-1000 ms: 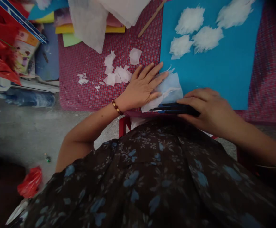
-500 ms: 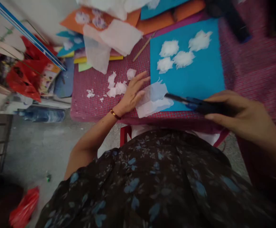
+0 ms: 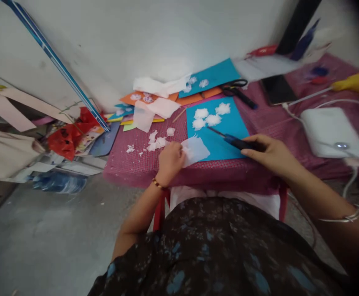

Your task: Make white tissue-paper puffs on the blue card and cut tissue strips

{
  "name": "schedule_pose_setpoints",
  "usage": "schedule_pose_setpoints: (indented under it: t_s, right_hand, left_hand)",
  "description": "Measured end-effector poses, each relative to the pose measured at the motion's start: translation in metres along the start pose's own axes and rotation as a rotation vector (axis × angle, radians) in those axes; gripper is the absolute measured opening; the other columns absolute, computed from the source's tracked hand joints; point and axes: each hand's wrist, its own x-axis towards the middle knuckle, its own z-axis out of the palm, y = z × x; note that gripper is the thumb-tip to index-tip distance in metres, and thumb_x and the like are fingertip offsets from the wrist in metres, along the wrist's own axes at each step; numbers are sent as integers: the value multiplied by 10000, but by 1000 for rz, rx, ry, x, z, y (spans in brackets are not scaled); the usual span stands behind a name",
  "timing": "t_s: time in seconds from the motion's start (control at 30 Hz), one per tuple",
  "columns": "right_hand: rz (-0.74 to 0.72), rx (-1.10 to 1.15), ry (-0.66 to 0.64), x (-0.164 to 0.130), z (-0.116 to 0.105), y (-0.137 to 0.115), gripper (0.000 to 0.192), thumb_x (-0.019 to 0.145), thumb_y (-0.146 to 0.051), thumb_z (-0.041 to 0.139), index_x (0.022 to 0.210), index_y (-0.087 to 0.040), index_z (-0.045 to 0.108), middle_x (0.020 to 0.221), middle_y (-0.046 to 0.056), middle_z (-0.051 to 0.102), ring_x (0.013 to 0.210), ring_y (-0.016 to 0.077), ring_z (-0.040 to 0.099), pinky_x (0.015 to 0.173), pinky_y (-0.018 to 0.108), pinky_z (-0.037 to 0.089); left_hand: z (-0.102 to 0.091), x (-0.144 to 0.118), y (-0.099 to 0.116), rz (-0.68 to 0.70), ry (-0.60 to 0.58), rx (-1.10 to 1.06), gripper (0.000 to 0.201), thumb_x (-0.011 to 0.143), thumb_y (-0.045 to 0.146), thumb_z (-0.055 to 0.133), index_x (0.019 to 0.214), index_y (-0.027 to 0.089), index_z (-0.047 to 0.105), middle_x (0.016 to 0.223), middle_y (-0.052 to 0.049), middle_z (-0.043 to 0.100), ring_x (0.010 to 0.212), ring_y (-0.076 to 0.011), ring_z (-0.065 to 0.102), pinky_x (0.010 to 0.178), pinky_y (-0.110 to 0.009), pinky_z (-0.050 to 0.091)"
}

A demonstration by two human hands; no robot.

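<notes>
Landmark: blue card (image 3: pixel 225 137) on checked cloth.
Left hand (image 3: pixel 170 160) closed on tissue sheet (image 3: pixel 196 150), overlapping card's near-left corner.
Right hand (image 3: pixel 270 154) clamped on scissors (image 3: pixel 231 141), blades over card.
Tissue judged light, limp, tear-prone: pinch at edge, not middle.

Her left hand (image 3: pixel 170 161) is stretched out in front of her, fingers curled under in a loose fist, knuckles up, a beaded band at the wrist. The forearm runs straight back to a bent elbow at her side. Her right hand (image 3: pixel 270 154) lies further out to the right, fingers (image 3: pixel 249 151) closed in a grip, the arm angling back with a thin bangle low on the forearm.
</notes>
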Motion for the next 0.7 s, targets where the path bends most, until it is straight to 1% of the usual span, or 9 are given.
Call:
schedule_pose_setpoints:
  t_s: [0.07,0.13,0.2,0.3,0.37,0.43,0.57,0.63,0.7]
  right_hand:
    - [-127,-253,-43,0,-10,1,359,790,-399,659,1063,-168,686,1006,110,682,949,278,636,899,420,476]
    - [-224,-483,-61,0,-16,6,334,811,-362,616,1057,-146,688,1004,141,676,959,302,633,914,438,477]
    - [-259,-638,-53,1,-17,12,330,828,-360,588,1050,-136,687,1000,164,678,956,322,631,911,453,484]
    - [-251,-740,10,2,-9,9,359,859,-400,533,1079,-158,681,1097,192,673,1030,380,615,886,533,484]
    - [-274,-652,52,0,-1,-7,377,863,-428,527,1105,-178,671,1158,199,662,1093,405,598,904,584,466]
    - [-306,-366,4,-3,10,-34,387,854,-453,569,1137,-201,650,1158,175,670,1100,361,614,967,558,458]
    - [-60,316,-349,0,46,-87,501,856,-523,611,1270,-245,566,1153,108,692,1104,277,646,991,489,487]
    - [60,545,-454,6,67,-103,558,839,-515,653,1313,-243,538,1140,103,689,1072,250,653,958,446,516]
    - [162,702,-512,14,84,-112,567,810,-491,705,1293,-241,544,1120,89,675,969,208,663,846,379,560]
  left_hand:
    - [-18,11,-16,-270,114,-488,56,724,140,616,689,174,589,660,12,586,652,-142,546,667,-261,424]
    - [-37,19,-28,-497,177,-997,64,697,166,644,689,171,580,619,33,594,564,-114,538,609,-240,432]
    - [-51,18,-32,-655,191,-1278,60,695,163,645,713,164,588,626,26,636,537,-107,568,591,-237,463]
    - [-54,5,-24,-798,188,-1485,84,691,110,648,767,140,628,674,4,695,576,-104,627,613,-223,505]
    - [-47,-6,-15,-748,151,-1534,140,678,118,691,812,134,654,713,1,713,605,-103,643,621,-214,515]
    - [-39,-16,-5,-612,71,-1488,170,666,165,745,812,145,661,696,21,692,571,-90,609,580,-202,493]
    - [-31,-29,13,-347,-74,-1241,140,721,257,738,774,159,653,664,41,616,545,-68,513,529,-185,419]
    - [-32,-33,18,-257,-141,-1095,119,754,260,704,770,158,646,670,37,587,574,-73,495,546,-188,404]
    - [-34,-36,18,-206,-203,-987,115,766,249,681,738,155,623,647,40,546,582,-77,470,548,-191,379]
